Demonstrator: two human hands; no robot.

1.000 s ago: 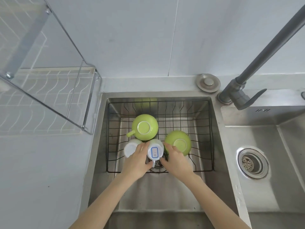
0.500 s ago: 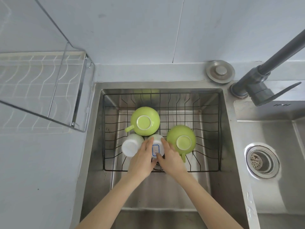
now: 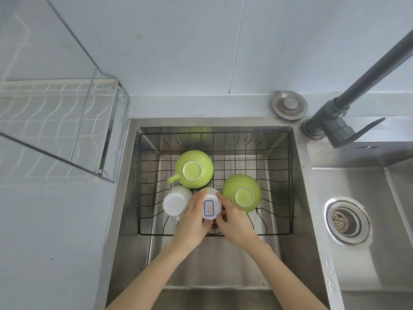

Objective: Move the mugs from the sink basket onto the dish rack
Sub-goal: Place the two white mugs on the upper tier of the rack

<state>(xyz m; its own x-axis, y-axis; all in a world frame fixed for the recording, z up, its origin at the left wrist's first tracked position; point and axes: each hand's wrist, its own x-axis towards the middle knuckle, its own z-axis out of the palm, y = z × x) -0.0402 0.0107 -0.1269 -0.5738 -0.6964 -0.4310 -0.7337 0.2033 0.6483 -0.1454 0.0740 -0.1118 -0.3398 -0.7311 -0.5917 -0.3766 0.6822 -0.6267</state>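
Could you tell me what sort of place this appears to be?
Most likely a home kitchen: a steel double sink, a grey tap and a wire dish rack on the counter beside it.

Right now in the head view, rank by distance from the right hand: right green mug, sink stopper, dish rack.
From the right hand, nearest first:
1. Right green mug, touching or nearly so, just beyond.
2. Sink stopper, on the back ledge.
3. Dish rack, far left.

A home kitchen: a stainless-steel double sink (image 3: pixel 317 198) set in a pale counter, a dark swivel faucet (image 3: pixel 342 121), a black wire sink basket (image 3: pixel 288 182) of upturned mugs (image 3: pixel 194 169), and a wire dish rack (image 3: pixel 55 121) beside the tiled wall.
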